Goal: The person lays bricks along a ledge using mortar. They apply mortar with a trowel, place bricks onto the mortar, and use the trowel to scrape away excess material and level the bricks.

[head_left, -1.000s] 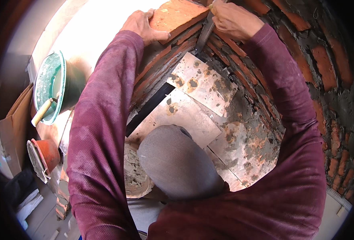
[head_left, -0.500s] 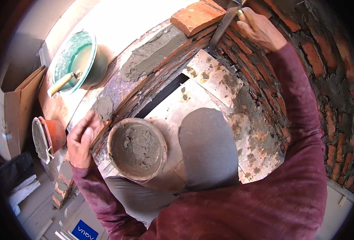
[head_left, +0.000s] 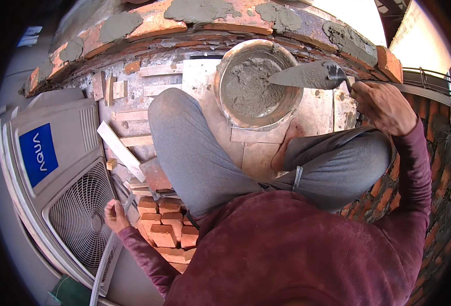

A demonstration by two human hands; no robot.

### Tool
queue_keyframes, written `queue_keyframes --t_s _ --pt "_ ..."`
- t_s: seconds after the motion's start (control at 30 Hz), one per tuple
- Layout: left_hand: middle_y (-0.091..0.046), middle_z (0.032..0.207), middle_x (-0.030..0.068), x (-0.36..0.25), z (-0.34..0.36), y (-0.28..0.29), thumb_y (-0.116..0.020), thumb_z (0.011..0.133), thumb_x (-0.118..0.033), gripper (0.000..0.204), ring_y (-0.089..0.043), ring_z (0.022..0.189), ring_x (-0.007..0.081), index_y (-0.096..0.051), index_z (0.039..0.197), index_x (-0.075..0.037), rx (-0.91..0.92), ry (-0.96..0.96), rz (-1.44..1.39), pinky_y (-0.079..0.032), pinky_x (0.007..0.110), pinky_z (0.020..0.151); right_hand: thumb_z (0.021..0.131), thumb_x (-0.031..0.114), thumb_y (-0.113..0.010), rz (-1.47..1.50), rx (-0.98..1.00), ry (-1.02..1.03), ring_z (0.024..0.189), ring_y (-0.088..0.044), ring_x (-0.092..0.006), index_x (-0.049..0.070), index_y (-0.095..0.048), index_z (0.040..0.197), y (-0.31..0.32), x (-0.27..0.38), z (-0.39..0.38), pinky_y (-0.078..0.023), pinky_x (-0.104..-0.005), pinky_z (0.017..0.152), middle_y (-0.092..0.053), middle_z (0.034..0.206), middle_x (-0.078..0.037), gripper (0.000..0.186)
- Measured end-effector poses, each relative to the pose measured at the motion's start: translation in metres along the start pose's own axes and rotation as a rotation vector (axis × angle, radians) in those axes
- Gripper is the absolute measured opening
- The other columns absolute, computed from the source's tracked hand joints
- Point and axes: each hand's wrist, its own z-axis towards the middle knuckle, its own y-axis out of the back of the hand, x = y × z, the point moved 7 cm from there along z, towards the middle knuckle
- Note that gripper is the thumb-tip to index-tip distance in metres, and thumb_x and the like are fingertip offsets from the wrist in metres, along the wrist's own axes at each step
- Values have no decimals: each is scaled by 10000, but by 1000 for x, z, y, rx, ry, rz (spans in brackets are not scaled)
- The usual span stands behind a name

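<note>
My right hand [head_left: 386,107] grips a trowel [head_left: 307,76] by its handle. Its pointed blade, smeared with grey mortar, reaches left over the rim of a round bucket [head_left: 225,97]. Wet mortar [head_left: 253,86] lies inside that bucket, in front of my bent legs. On the left, my left hand [head_left: 116,215] hovers with its fingers curled in, and nothing shows in them. A stack of red bricks [head_left: 166,227] stands just right of it, beside my thigh. A long pale strip [head_left: 103,265] passes close behind my left wrist.
A low brick wall [head_left: 154,23] with mortar patches curves across the far side, a loose brick [head_left: 389,65] at its right end. Another brick wall [head_left: 434,168] rises on the right. An air conditioner unit [head_left: 57,178] stands left; wooden offcuts [head_left: 121,153] lie beside it.
My view has swung left. The trowel has come from the wall corner to the mortar bucket. My left hand has left the low wall's edge and is now beside the brick stack.
</note>
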Motion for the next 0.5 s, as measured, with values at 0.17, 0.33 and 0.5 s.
queue_keyframes --t_s 0.17,0.33,0.5 --pt "-599 1220 210 -149 -54 -173 -623 958 -108 297 -626 1098 239 -555 1194 59 350 -422 -433 -516 322 945 1044 197 -318 -672 71 144 561 -483 -124 -21 -497 1021 -47 32 87 -488 -268 558 -481 681 -4 283" --pt "-412 1458 303 -191 -44 -412 -590 920 -508 821 -394 1385 367 -362 1443 82 733 -370 421 -334 376 1134 976 164 -441 -761 242 -74 739 -683 -204 -132 -529 1111 -85 56 156 -548 -304 592 -667 875 -147 337" --pt "-614 1289 214 -149 -45 -463 -687 905 -230 655 -612 1175 295 -404 1431 37 1011 -274 403 -456 344 1028 879 196 -631 -470 330 -237 968 -717 -270 91 -741 1088 -104 56 164 -597 -405 761 -731 1069 -98 258"
